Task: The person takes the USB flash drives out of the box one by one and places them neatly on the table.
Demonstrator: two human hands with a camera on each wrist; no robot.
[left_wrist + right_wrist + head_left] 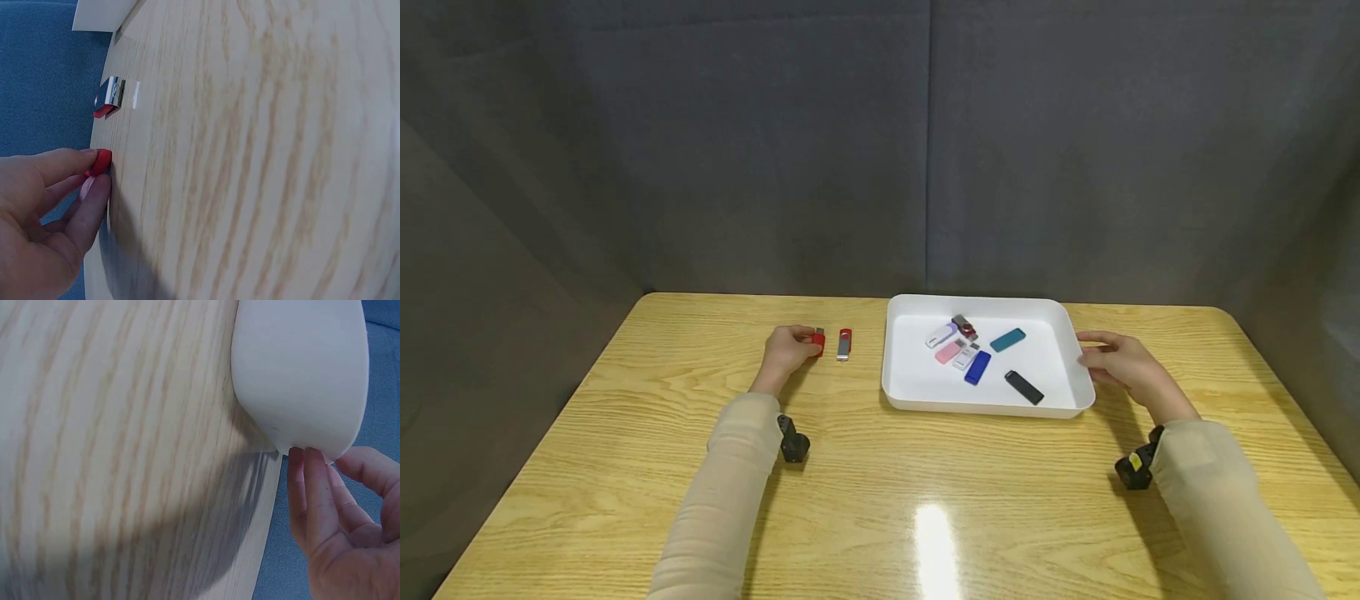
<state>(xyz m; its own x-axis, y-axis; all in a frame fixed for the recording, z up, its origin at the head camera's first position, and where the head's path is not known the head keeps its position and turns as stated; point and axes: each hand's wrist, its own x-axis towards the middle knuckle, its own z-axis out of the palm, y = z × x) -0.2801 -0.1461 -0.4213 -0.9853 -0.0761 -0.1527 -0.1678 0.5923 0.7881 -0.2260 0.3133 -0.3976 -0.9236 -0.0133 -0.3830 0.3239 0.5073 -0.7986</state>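
Note:
My left hand point(786, 352) pinches a red USB stick point(818, 342) between thumb and fingertips, low over the table. Its metal plug points away from me in the head view. Just right of it lies a red USB stick with a silver swivel cover point(845, 344); in the left wrist view that swivel stick point(110, 95) sits beyond the fingertips. At the tray's right side, my right hand point(1123, 367) touches the white tray point(917, 405) with extended fingertips. The right wrist view shows these fingers point(317, 487) against the tray's outer wall point(300, 369).
Several USB sticks lie loose in the tray, among them a blue one point(977, 367), a teal one point(1007, 339), a black one point(1024, 387) and a pink one point(950, 351). The wooden table point(850, 483) ends at a dark curtain point(775, 167) behind.

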